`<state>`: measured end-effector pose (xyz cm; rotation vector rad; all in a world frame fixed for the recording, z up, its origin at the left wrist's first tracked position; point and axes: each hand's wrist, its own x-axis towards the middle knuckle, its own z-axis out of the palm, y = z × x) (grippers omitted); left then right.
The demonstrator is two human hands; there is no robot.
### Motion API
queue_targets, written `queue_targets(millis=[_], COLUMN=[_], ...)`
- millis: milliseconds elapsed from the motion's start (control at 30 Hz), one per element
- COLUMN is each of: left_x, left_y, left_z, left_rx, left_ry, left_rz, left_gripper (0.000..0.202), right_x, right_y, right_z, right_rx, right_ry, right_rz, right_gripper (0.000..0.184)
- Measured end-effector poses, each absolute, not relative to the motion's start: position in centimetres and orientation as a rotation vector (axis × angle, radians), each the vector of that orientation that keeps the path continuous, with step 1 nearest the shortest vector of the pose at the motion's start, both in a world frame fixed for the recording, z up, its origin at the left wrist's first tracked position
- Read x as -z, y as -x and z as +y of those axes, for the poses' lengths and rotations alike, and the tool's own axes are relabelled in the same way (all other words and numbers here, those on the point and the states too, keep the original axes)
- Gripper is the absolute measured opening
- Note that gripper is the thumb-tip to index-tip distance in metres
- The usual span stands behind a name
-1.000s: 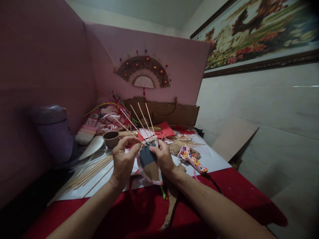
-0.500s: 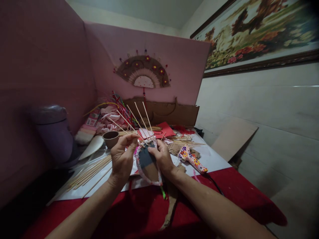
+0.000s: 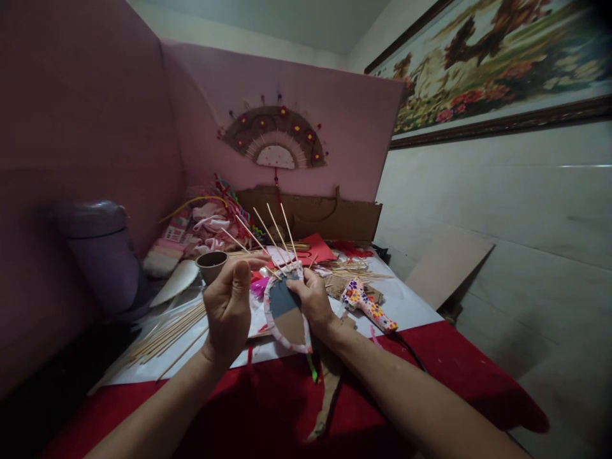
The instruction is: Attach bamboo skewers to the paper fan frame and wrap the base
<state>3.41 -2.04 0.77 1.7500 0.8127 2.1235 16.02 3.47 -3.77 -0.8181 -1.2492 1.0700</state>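
My right hand [image 3: 314,298] grips the edge of a half-round cardboard fan base [image 3: 289,325], thumb on its face. The piece is part dark grey, part brown, with a pale fabric rim. Several thin wooden sticks [image 3: 276,228] fan out from its top edge, pointing away from me. To its left, my left hand [image 3: 229,303] is raised with fingers stretched out and thumb up, apart from the sticks' lower ends. I see nothing in it. A green strip [image 3: 312,368] hangs below the base.
A flowered glue gun [image 3: 367,306] lies at right, its cord trailing over the red cloth [image 3: 459,357]. Loose sticks [image 3: 174,335] lie at left, near a brown cup [image 3: 211,264] and a purple container [image 3: 102,255]. A decorated fan [image 3: 275,137] hangs on the pink panel.
My left hand has opened and drawn back left from the sticks it was pinching near. The fan base has shifted slightly right, with its sticks, in my right hand.
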Motion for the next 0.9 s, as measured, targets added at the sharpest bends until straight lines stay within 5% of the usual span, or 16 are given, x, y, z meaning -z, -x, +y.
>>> queue_targets(millis=[100,900], left_x=[-0.5,-0.3], left_y=[-3.2,-2.5], left_z=[-2.0,0.2], left_rx=[-2.205,-1.904], left_ry=[-1.842,-1.289], left_rz=[0.758,0.951], left_gripper=[0.011,0.032], right_x=[3.9,3.3], right_y=[-16.1,-16.8], right_z=[3.5,3.0], right_rx=[-1.061,-1.014], right_ry=[0.830,0.675], right_rz=[-1.245,-1.130], right_gripper=[0.013,0.016])
